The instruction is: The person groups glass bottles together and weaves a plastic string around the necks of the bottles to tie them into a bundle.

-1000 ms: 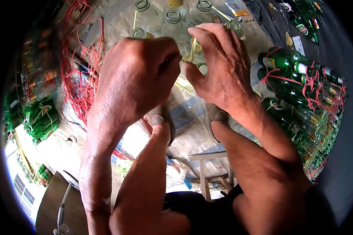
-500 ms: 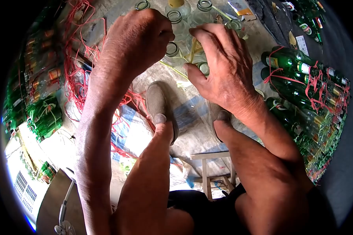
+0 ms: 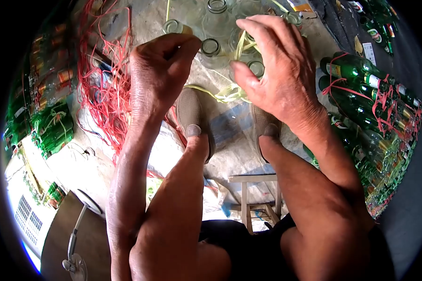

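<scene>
Clear glass bottles stand in a cluster at the top, among them a front bottle [image 3: 210,48] and a bottle by my left fingers [image 3: 172,26]. My left hand [image 3: 159,70] is closed, thumb and fingers pinched together beside these necks; what it grips is hidden. My right hand [image 3: 283,75] curves over the right side of the cluster, thumb and fingers apart. Between them is a yellow-green plastic strip [image 3: 240,46], knotted or bunched near the bottles. Looser strip [image 3: 227,96] trails on the floor below, running left towards my left wrist.
Tangled red twine [image 3: 105,98] lies on the left. Bundled green bottles [image 3: 356,79] tied with red twine are stacked on the right, more green bottles [image 3: 54,131] at far left. A small wooden stool [image 3: 253,179] and a fan [image 3: 75,243] are near my legs.
My left hand has moved down and its fingers now pinch beside a bottle neck. My right hand has shifted slightly right. The bottles sit slightly higher in view, with more strip showing below them.
</scene>
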{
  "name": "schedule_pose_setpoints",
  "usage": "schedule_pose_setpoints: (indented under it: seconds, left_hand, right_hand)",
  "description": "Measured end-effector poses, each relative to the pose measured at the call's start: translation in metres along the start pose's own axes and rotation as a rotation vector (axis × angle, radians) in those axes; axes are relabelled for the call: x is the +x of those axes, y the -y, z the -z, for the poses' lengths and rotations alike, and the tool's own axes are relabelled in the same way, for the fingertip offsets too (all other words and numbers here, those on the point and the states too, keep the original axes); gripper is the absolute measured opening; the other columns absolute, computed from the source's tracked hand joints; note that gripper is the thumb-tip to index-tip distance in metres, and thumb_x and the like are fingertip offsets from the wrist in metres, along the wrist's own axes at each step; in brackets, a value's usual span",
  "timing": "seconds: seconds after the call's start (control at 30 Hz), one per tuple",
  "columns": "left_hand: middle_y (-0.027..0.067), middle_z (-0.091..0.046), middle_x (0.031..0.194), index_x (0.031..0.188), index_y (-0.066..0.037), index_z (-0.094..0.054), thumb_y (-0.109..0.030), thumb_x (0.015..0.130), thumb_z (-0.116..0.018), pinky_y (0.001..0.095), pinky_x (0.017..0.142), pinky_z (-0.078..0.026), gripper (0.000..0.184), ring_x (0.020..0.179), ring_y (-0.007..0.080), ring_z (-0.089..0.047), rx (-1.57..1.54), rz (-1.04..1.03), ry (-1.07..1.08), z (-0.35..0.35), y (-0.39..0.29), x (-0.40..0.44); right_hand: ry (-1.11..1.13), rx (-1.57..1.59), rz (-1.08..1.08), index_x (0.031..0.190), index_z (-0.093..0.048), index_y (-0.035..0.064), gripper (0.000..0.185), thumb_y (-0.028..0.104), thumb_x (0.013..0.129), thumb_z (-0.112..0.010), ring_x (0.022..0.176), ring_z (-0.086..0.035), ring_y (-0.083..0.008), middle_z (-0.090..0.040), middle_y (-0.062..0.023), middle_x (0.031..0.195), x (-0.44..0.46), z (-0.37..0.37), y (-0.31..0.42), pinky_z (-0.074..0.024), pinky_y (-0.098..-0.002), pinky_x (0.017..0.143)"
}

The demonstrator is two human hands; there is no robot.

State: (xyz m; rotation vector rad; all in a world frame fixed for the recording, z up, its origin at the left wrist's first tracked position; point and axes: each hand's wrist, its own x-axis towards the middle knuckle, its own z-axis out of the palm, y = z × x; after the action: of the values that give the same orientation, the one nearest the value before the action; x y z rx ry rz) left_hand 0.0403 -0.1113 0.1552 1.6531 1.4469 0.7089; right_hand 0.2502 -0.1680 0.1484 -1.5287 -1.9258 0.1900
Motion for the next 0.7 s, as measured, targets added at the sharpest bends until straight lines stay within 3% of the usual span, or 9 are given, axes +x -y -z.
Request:
schedule_pose_setpoints:
  seconds: [0.03,0.17,0.23,0.33,0.4,0.5,0.7]
  left_hand:
    - [-0.0025,-0.069,0.07,0.101,0.002,-0.08,-0.012,0.091,-0.078,0.0216,0.057,-0.043,0.017,0.064,0.0011,-0.055,-0.088,0.043,-0.017,-0.001,-0.003,-0.004]
    - [-0.0032,-0.069,0.075,0.105,0.0,-0.079,-0.007,0.093,-0.077,0.0197,0.059,-0.042,0.014,0.066,0.0012,-0.055,-0.164,0.089,-0.077,0.001,-0.004,-0.019]
    - [-0.0037,-0.068,0.075,0.104,0.001,-0.079,-0.009,0.094,-0.077,0.0198,0.06,-0.042,0.015,0.067,0.0016,-0.055,-0.23,0.139,-0.103,-0.002,0.004,-0.027]
    - [-0.0019,-0.071,0.083,0.104,0.003,-0.078,-0.011,0.094,-0.078,0.0202,0.068,-0.047,0.017,0.075,0.004,-0.06,-0.361,0.281,-0.08,-0.003,0.007,-0.03]
    - [-0.0002,-0.073,0.088,0.105,0.003,-0.077,-0.011,0.094,-0.079,0.0208,0.072,-0.049,0.017,0.079,0.0053,-0.063,-0.465,0.385,-0.031,0.001,0.007,-0.024]
    - [0.0005,-0.075,0.092,0.104,0.0,-0.078,-0.013,0.094,-0.08,0.0236,0.079,-0.052,0.016,0.085,0.0062,-0.065,-0.564,0.414,0.017,0.0,0.023,-0.019]
    - [-0.0047,-0.07,0.085,0.098,-0.002,-0.079,-0.014,0.093,-0.081,0.0227,0.07,-0.046,0.013,0.076,0.0045,-0.057,-0.56,0.397,0.042,-0.006,0.03,-0.013]
  right_hand:
    - [0.02,0.01,0.009,0.128,-0.063,0.0085,0.059,0.013,0.072,-0.081,0.109,-0.061,-0.0317,-0.062,-0.0076,0.123,0.002,0.004,0.004,-0.0488,-0.0431,0.095]
    - [0.057,0.001,0.038,0.131,-0.063,0.0072,0.058,0.011,0.075,-0.081,0.113,-0.062,-0.0347,-0.063,-0.0107,0.126,0.005,0.009,0.007,-0.0495,-0.043,0.099]
    - [-0.375,0.035,-0.058,0.097,-0.064,-0.0001,0.024,0.009,0.076,-0.074,0.086,-0.064,-0.0405,-0.062,-0.0214,0.09,0.015,-0.026,0.013,-0.0516,-0.0473,0.08]
    - [-0.373,0.028,-0.041,0.096,-0.066,-0.0003,0.024,0.009,0.075,-0.073,0.084,-0.065,-0.0386,-0.063,-0.0191,0.088,0.012,-0.031,0.006,-0.0515,-0.0469,0.077]
    - [0.048,0.041,0.056,0.125,-0.064,0.0082,0.058,0.014,0.071,-0.082,0.107,-0.061,-0.0311,-0.062,-0.0066,0.12,0.002,0.002,-0.006,-0.0482,-0.0437,0.093]
    - [0.092,0.039,0.046,0.127,-0.064,0.0059,0.059,0.014,0.072,-0.084,0.107,-0.059,-0.0335,-0.061,-0.0093,0.122,0.005,0.007,-0.003,-0.0479,-0.0438,0.095]
    - [0.155,-0.029,0.179,0.119,-0.067,0.0028,0.047,0.013,0.075,-0.081,0.108,-0.059,-0.0331,-0.065,-0.0097,0.118,0.028,0.017,-0.001,-0.0477,-0.0435,0.098]
